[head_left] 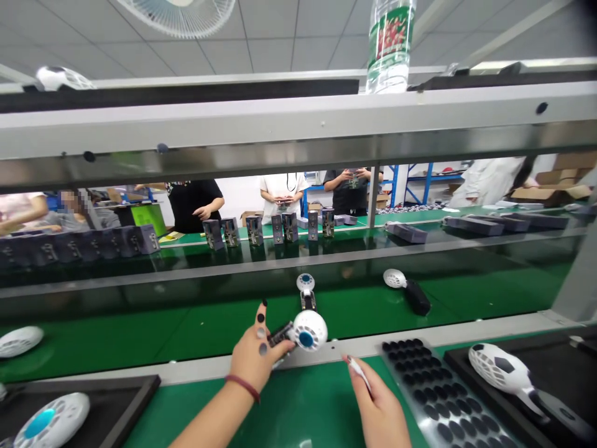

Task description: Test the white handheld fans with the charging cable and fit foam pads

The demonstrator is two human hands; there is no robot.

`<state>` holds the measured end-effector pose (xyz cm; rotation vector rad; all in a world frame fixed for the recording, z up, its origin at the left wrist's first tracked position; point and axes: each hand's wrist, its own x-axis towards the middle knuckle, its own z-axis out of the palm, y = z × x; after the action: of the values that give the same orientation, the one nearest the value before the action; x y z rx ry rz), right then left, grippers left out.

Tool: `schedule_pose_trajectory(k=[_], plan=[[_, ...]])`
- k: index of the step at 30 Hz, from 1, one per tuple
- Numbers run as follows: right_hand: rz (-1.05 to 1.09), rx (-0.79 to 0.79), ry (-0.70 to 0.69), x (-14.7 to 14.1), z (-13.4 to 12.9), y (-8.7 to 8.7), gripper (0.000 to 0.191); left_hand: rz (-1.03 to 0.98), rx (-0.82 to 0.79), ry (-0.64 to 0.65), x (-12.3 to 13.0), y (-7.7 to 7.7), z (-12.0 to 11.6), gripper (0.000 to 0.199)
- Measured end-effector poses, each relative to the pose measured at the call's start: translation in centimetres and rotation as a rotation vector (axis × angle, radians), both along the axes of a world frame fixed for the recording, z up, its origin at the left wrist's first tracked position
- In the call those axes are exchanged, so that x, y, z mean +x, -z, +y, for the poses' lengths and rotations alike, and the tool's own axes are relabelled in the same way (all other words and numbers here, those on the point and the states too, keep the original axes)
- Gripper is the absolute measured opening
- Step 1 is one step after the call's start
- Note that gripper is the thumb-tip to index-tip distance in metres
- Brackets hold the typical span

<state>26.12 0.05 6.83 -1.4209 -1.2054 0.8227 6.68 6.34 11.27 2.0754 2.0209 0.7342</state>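
Note:
My left hand (254,354) is closed around the dark handle of a handheld fan (311,331), whose round white head has a blue centre. Round dots, some black and some greyish, are stuck on the fingers and back of that hand. My right hand (380,401) pinches a slim white tool (358,371) whose kind I cannot make out, just right of the fan head. Beside this hand lies a clear sheet of black round stickers (438,392). Beyond the held fan, another white-headed fan (306,284) lies on the green belt (186,330).
Black trays with fans, like this football-patterned fan (501,367), flank me at left and right. A further fan (415,295) rests on the belt. A metal shelf beam (298,121) crosses overhead, bearing a bottle (390,46). Upright boxes (254,230) and several people stand beyond.

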Motion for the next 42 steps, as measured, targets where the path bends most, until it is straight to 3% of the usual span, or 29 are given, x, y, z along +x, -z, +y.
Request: schedule_pose_trajectory(k=[4,6,10,14,16,18,21,23,25,28,31,35,38,42], plan=[[-0.101,0.244,-0.041,-0.4,-2.0,-3.3,0.025,-0.097,-0.011,0.112,1.6,0.8,-5.8,0.080],[-0.192,0.344,-0.101,-0.6,-2.9,-4.9,0.031,-0.026,0.015,0.241,1.4,1.4,-7.8,0.079],[-0.343,0.326,-0.403,-1.2,-3.5,-6.6,0.045,0.245,0.121,0.495,-0.1,1.7,-9.8,0.079],[-0.344,0.279,-0.512,-1.9,-3.2,-6.4,0.047,0.372,0.292,0.579,-1.1,1.5,-10.6,0.072],[-0.337,0.271,-0.528,-2.0,-3.2,-6.3,0.040,0.338,0.284,0.585,-1.2,1.6,-10.7,0.069],[-0.351,0.272,-0.498,-1.9,-3.2,-6.2,0.031,0.206,0.154,0.533,-0.9,1.7,-10.7,0.069],[-0.289,0.300,-0.379,-1.5,-3.6,-6.3,0.024,-0.168,-0.127,0.240,-0.5,1.9,-10.1,0.068],[-0.135,0.307,-0.306,-1.5,-4.0,-6.4,0.022,-0.472,-0.278,0.046,-0.3,2.0,-9.6,0.053],[0.047,0.241,-0.316,-2.0,-4.4,-6.2,0.017,-0.693,-0.359,-0.022,-0.3,2.1,-9.1,0.040],[0.277,0.033,-0.480,-3.7,-4.8,-5.4,0.009,-0.895,-0.321,-0.044,-0.1,2.6,-8.9,0.041],[0.402,-0.039,-0.579,-5.2,-4.8,-4.6,0.007,-0.877,-0.303,-0.053,0.3,2.8,-9.2,0.040],[0.310,-0.046,-0.465,-5.7,-4.3,-4.1,0.004,-0.774,-0.337,0.035,1.0,2.8,-9.9,0.042],[0.283,-0.112,-0.364,-5.2,-3.9,-4.1,0.009,-0.834,-0.347,0.105,1.2,3.2,-10.3,0.047],[0.329,-0.174,-0.396,-4.3,-3.4,-4.2,0.016,-1.025,-0.395,0.209,1.0,4.1,-10.9,0.053]])
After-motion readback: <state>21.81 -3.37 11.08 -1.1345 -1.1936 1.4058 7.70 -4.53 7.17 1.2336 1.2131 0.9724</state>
